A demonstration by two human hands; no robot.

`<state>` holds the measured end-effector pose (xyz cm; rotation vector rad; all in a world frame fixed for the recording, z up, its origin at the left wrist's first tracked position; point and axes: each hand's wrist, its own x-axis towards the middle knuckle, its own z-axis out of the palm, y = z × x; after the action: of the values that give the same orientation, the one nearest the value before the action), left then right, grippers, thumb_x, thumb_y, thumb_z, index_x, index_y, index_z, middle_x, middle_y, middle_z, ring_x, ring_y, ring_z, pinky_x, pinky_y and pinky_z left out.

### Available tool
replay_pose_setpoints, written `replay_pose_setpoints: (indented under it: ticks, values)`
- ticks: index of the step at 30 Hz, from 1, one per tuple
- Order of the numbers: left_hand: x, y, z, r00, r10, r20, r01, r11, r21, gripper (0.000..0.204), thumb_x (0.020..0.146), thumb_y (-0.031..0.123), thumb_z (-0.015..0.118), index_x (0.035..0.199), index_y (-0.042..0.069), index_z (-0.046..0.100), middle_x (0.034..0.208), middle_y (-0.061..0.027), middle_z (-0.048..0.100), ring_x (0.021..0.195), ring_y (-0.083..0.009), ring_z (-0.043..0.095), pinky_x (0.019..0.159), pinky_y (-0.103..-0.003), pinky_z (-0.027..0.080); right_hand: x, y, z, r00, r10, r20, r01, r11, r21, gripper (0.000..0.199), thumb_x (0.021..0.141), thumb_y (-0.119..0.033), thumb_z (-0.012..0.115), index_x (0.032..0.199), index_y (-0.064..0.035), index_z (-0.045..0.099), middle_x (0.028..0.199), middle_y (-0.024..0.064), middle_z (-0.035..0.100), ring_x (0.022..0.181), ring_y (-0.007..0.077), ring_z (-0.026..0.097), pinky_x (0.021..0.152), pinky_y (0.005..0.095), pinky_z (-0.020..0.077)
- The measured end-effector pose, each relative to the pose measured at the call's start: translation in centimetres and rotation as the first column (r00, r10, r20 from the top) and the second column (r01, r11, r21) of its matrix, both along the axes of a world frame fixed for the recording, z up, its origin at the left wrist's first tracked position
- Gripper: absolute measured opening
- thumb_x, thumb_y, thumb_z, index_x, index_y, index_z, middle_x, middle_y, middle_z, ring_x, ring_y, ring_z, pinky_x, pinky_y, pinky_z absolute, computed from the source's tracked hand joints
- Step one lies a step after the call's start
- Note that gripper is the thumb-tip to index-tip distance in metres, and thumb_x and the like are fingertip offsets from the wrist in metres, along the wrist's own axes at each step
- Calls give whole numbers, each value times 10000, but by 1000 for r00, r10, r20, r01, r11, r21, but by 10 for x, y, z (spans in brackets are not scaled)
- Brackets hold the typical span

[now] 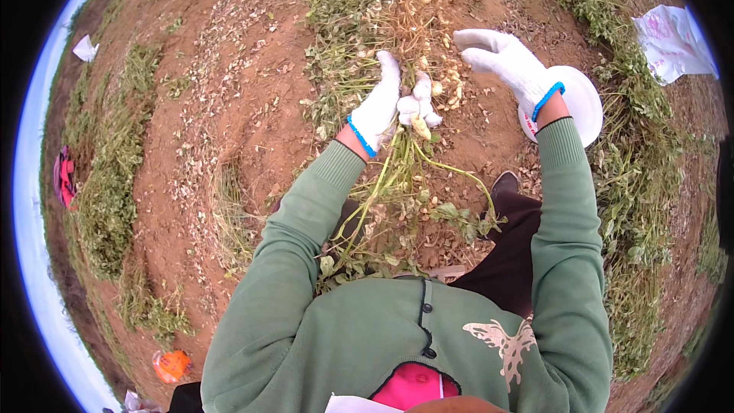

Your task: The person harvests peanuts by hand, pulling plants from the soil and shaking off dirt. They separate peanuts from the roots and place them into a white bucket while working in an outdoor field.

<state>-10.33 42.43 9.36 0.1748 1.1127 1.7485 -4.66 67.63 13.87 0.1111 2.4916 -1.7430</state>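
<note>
My left hand (390,107), in a white knit glove with a blue cuff, has its fingers wrapped round the base of a peanut plant (397,160). The green stems hang down toward me, and pale pods show by the fingers. To the right, my right hand (505,65), gloved the same way, is held with its thumb apart from the fingers, and I see nothing in it. Beneath the right wrist stands a white round tub (587,111), partly hidden by the arm. Ahead of my hands lies a row of pulled peanut plants (417,19) with roots and pods showing.
Rows of green plants run along the left (111,206) and right (634,260) over reddish soil (199,107). A white plastic sack (673,42) lies at the far right. An orange bag (171,365) sits at the lower left. My shoe (505,183) is close by the plant.
</note>
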Motion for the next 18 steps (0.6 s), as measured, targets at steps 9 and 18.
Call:
replay_pose_setpoints:
  ticks: [9,18]
  values:
    - [5,4,-1,1000,20,24,-19,999,-28,943,825,904,159,1022,92,596,682,-6,560,661,-227,664,780,-446,599,-17,-48,-18,999,12,44,13,849,-529,480,979,-171,605,1390,54,502,1284,124,592,1043,201,658,911,336,570]
    - [14,20,3,998,-58,-18,54,984,-173,854,873,872,139,830,113,530,582,58,343,560,-118,421,836,-405,538,-19,-20,-26,887,58,-459,331,613,718,279,923,-229,606,1121,-55,696,1005,230,699,959,370,683,792,466,555]
